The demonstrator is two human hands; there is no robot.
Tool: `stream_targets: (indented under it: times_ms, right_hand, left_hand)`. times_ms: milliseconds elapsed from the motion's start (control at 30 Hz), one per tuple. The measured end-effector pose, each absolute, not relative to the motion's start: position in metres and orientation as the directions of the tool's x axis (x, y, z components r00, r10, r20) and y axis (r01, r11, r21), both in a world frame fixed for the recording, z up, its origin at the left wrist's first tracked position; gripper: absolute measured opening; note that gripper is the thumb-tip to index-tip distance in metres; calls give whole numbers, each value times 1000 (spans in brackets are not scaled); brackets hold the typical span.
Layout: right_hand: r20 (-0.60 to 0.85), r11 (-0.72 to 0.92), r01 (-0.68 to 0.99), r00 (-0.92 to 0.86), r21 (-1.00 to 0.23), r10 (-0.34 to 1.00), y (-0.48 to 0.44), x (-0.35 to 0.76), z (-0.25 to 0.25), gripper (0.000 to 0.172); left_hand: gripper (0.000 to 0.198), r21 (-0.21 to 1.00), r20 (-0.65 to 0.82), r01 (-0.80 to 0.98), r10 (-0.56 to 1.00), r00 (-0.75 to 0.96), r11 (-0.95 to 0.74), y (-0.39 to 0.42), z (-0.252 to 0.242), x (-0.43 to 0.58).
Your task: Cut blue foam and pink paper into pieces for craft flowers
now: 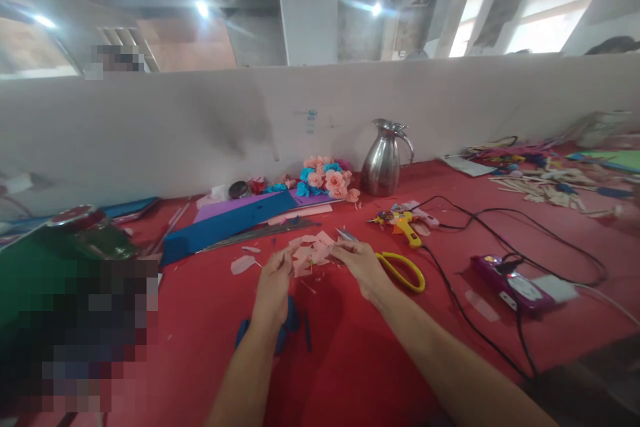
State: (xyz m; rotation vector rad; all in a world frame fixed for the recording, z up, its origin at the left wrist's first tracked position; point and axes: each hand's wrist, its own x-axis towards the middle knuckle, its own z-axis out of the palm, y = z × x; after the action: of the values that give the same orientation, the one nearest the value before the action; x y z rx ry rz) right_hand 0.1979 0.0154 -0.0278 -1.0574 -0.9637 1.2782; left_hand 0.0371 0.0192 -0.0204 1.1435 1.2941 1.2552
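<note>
Pinching fingertips together, the left hand (273,280) and right hand (361,267) flanked pink paper pieces (313,247) mid-frame; what either gripped was unclear. By bumping the yellow-handled scissors (419,272), the right hand could have scattered those pieces.

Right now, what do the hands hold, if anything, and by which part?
I cannot tell: the left hand and right hand are at the pink paper pieces, but any grip is too blurred.
</note>
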Motion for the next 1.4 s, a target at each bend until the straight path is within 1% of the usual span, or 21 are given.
stream_targets:
  times_ms: [67, 133, 233, 333, 400, 533, 600, 800, 1000, 1200, 1333, 1400]
  right_hand:
    - [-17, 3, -230, 86, -973, 996, 15, 200, -28, 17]
    - [-4, 16, -183, 112, -983, 994, 16, 201, -28, 20]
    - [7, 26, -149, 122, -989, 992, 16, 203, -27, 22]
    - [-8, 14, -177, 127, -984, 992, 15, 203, -25, 21]
    - [-13, 9, -188, 119, -982, 993, 14, 203, -24, 20]
    - [-6, 10, -209, 77, -978, 997, 10, 202, -20, 19]
    - [-8, 8, -217, 77, -976, 997, 10, 202, -20, 19]
    - [-33, -13, -206, 95, -978, 995, 11, 202, -21, 19]
    - [-42, -23, -201, 91, -979, 995, 10, 202, -20, 18]
    - [-55, -30, -202, 120, -979, 991, 11, 202, -22, 19]
    - [-50, -19, -208, 144, -978, 988, 12, 202, -24, 18]
    - [-38, -9, -190, 154, -982, 987, 12, 202, -25, 18]
  left_hand:
    - [42, 998, -37, -62, 998, -57, 34, 18, -14, 35]
    - [43, 993, -60, -96, 998, 35, 63, 16, -7, 34]
    - [45, 997, -38, -60, 986, 163, 48, 13, -3, 36]
    - [45, 1000, -9, 12, 982, 191, 7, 12, -8, 39]
    - [42, 998, -34, 55, 980, 195, 23, 12, -14, 40]
    - [42, 996, -84, 51, 970, 230, 74, 12, -20, 41]
    - [40, 996, -89, 29, 969, 231, 85, 12, -21, 43]
    - [23, 995, -102, 15, 979, 176, 100, 12, -17, 45]
    - [24, 987, -156, -2, 978, 137, 158, 12, -17, 44]
    - [23, 989, -145, 37, 984, 100, 142, 14, -21, 42]
    - [23, 982, -182, 58, 981, 61, 179, 16, -18, 38]
    - [24, 981, -191, 39, 981, 45, 189, 15, -14, 37]
